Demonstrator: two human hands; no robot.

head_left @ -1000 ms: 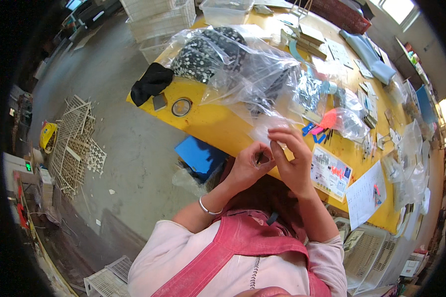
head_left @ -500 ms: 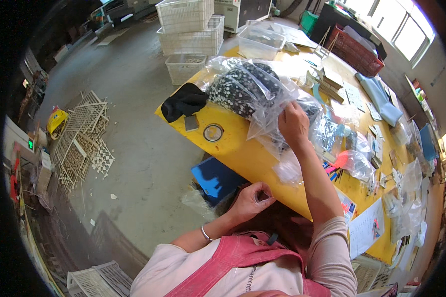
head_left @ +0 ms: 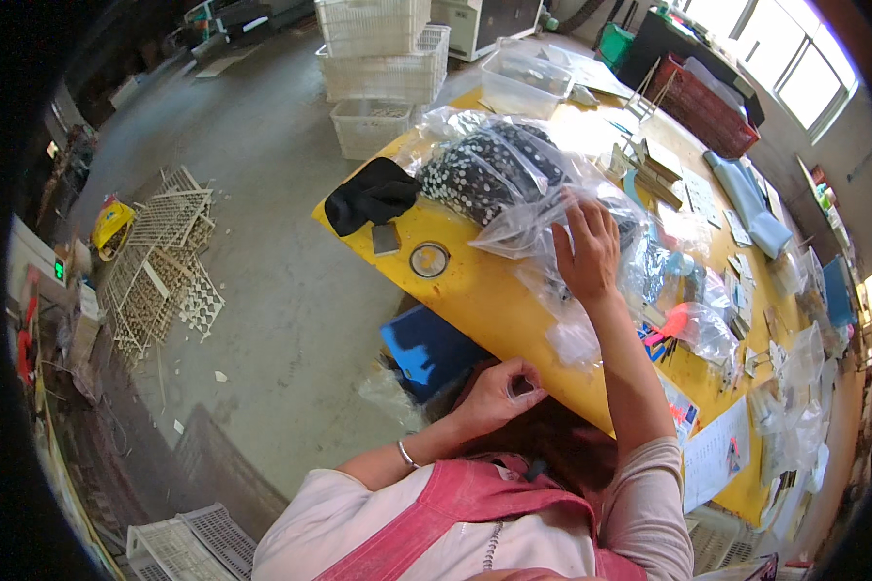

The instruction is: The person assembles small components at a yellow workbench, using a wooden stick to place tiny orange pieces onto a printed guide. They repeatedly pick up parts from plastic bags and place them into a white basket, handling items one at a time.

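My right hand (head_left: 588, 247) reaches over the yellow table, its fingers stretched and apart, touching the loose edge of a clear plastic bag (head_left: 523, 228). Under the plastic lies a dark bundle with white spots (head_left: 489, 169). Close to my apron, beside the table edge, my left hand (head_left: 499, 397) is curled into a ring. Whether anything sits inside that curl is too dark to make out. A black cloth (head_left: 370, 196) lies left of the bag, with a small dark square (head_left: 386, 238) and a round, clear-centred dish (head_left: 429, 259) nearby.
More clear bags, pens (head_left: 657, 344) and paper sheets (head_left: 717, 450) cover the right side of the yellow table (head_left: 455, 300). A clear bin (head_left: 523, 82) and red crate (head_left: 702, 107) stand at its far end. White crates (head_left: 383, 73) are stacked beyond; a blue box (head_left: 426, 353) sits below the edge.
My right hand has loosened its pinch on the bag, and its fingers have spread. The plastic's loose edge has settled lower. My left hand stays curled; the whole view has shifted slightly.
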